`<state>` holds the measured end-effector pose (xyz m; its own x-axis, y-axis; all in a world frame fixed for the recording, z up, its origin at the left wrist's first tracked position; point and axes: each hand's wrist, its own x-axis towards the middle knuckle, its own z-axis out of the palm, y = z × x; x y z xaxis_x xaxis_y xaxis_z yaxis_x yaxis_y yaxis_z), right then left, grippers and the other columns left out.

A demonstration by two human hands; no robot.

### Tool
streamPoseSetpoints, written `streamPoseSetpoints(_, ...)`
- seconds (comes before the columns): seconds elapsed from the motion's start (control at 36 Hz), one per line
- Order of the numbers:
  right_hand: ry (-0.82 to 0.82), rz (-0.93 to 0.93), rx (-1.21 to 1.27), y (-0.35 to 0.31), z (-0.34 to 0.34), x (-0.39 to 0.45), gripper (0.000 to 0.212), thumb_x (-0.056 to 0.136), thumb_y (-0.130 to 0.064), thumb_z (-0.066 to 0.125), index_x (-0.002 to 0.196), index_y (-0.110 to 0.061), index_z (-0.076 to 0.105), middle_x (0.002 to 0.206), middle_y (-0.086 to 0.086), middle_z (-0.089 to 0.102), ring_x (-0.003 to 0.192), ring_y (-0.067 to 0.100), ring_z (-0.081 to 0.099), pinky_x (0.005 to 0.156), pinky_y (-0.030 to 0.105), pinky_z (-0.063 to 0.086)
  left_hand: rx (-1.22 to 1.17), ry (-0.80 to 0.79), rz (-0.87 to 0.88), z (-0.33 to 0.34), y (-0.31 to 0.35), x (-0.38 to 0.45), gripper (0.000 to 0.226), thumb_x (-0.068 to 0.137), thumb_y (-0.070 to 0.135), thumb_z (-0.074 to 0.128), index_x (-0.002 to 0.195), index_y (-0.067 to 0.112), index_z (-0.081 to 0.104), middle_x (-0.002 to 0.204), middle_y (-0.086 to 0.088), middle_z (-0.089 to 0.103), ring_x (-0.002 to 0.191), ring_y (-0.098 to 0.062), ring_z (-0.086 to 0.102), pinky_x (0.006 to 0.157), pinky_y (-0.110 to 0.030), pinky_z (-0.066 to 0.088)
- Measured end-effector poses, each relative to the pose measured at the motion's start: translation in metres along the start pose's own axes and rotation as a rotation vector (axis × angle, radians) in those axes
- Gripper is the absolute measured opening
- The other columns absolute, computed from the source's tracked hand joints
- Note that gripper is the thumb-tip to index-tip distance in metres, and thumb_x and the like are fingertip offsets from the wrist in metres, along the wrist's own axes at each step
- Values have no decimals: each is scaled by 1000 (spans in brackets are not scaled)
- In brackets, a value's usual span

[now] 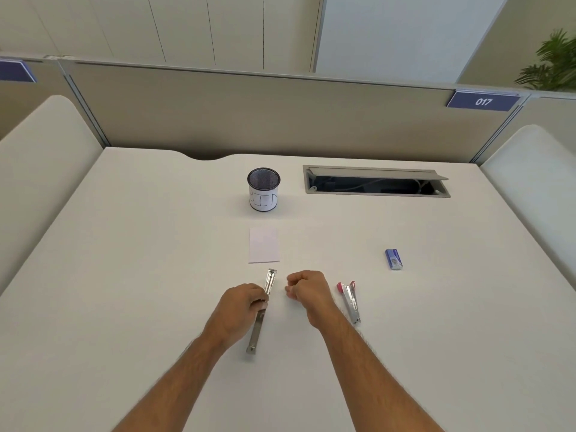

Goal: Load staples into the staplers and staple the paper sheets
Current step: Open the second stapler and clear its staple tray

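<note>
A silver stapler (270, 280) lies folded open flat on the white desk (140, 244), pointing away from me. My left hand (241, 307) grips it at its middle hinge. My right hand (308, 289) hovers just to its right with fingers curled; whether it pinches something small I cannot tell. A second stapler (350, 299), silver with pink ends, lies to the right of my right hand. A small stack of white paper sheets (264, 244) lies just beyond the open stapler. A blue staple box (393, 259) sits farther right.
A black mesh pen cup (263, 193) with a white label stands behind the paper. An open cable tray (374, 183) is set into the desk at the back right. Beige partition walls enclose the desk.
</note>
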<state>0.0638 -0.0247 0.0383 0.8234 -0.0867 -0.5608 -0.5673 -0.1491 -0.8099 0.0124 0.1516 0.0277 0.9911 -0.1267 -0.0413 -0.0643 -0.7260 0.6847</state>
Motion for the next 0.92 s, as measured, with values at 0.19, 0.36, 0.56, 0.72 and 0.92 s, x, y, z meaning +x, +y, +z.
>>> streamPoseSetpoints(0.19, 10, -37, 106, -2, -6, 6, 25, 78, 18, 60, 89, -1, 73, 98, 19, 74, 92, 32, 77, 92, 41, 62, 10, -47, -48, 7, -11, 0, 16, 90, 0, 66, 86, 12, 77, 89, 6, 73, 85, -13, 66, 82, -23, 51)
streamPoseSetpoints(0.36, -9, -76, 183, -5, -9, 8, 11, 87, 8, 68, 97, 4, 69, 96, 19, 72, 81, 30, 79, 94, 44, 61, -18, -53, -75, 8, -17, -2, 18, 89, -1, 67, 82, 13, 76, 84, 9, 71, 81, -9, 65, 81, -29, 53)
streamPoseSetpoints(0.56, 29, -115, 192, -14, -7, 7, 10, 97, -7, 65, 95, 2, 69, 89, 22, 73, 74, 33, 78, 68, 37, 65, -50, -75, -95, 7, -21, 0, 16, 89, -1, 68, 87, 11, 78, 87, 10, 71, 83, -10, 66, 82, -25, 52)
streamPoseSetpoints(0.72, 29, -128, 188, -20, -3, 9, 14, 101, -18, 61, 101, -5, 65, 81, 18, 72, 61, 30, 74, 55, 35, 60, 13, -108, -78, 5, -22, 2, 16, 90, 4, 66, 93, 15, 78, 88, 17, 64, 83, -5, 59, 75, -6, 38)
streamPoseSetpoints(0.92, 34, -194, 136, -26, -2, 18, 8, 94, -11, 69, 92, -8, 75, 78, 8, 67, 63, 18, 70, 65, 36, 64, 75, -81, -7, -4, -23, -2, 36, 87, 1, 55, 109, 20, 77, 107, 17, 67, 91, -5, 61, 84, -14, 46)
